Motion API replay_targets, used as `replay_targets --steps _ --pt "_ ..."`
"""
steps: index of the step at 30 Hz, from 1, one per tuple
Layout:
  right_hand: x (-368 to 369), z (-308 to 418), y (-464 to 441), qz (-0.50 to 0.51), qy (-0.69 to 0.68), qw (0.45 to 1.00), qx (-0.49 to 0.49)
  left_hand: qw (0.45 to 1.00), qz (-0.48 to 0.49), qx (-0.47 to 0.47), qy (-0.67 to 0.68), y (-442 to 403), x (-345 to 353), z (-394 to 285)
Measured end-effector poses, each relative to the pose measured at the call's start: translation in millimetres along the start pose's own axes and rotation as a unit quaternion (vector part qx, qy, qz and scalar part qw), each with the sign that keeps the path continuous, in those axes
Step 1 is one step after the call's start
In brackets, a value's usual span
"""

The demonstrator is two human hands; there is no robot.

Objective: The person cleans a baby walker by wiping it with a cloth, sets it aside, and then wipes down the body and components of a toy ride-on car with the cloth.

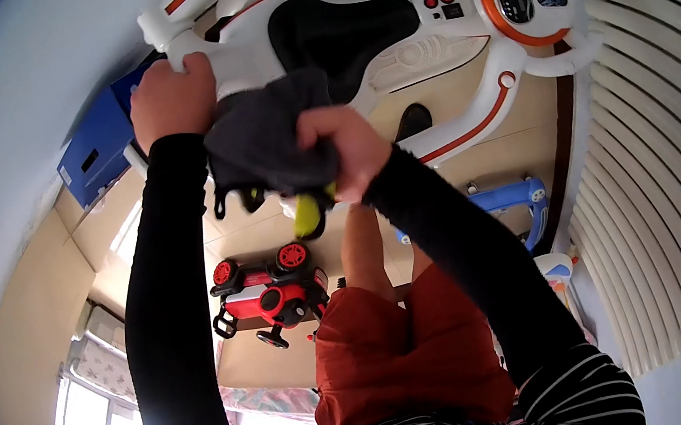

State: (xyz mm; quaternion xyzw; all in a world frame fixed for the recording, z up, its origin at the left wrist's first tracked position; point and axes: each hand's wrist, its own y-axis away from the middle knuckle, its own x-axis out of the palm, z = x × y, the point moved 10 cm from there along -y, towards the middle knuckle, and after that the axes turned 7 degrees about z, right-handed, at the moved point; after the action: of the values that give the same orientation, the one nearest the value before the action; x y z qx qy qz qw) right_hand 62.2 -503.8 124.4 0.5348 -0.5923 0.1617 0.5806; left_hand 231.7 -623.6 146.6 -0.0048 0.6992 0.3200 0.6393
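A large white ride-on toy [239, 63] with orange trim, a black seat and a round control panel stretches across the top of the view. My left hand [172, 96] is closed on its white frame at the left end. Bunched in my right hand [347, 146] is a dark grey cloth [268, 130], slightly blurred, which overlaps the toy's lower left edge. Below the cloth, a yellow-green and black object [308, 215] shows partly; its kind is hidden.
A red and black toy car [269, 296] stands on the tiled floor left of my legs. To the right are a blue toy frame [505, 198] and a white ribbed radiator-like panel [647, 161]. A blue box [96, 150] sits by the left wall.
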Motion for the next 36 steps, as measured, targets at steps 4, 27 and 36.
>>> replay_targets --steps 4,27,36 --pt "-28.6 13.7 49.5 -0.127 0.217 0.951 -0.182 1.000 -0.003 -0.006 0.014 9.3 -6.6 -8.2" --pt "-6.5 57.9 173.4 -0.170 0.458 0.841 -0.231 0.807 0.246 0.122 0.523 135.9 80.8 -110.1" --pt "-88.9 163.5 228.4 -0.563 0.535 0.478 -0.410 0.926 -0.091 0.366 -0.009 40.8 127.7 -176.0"
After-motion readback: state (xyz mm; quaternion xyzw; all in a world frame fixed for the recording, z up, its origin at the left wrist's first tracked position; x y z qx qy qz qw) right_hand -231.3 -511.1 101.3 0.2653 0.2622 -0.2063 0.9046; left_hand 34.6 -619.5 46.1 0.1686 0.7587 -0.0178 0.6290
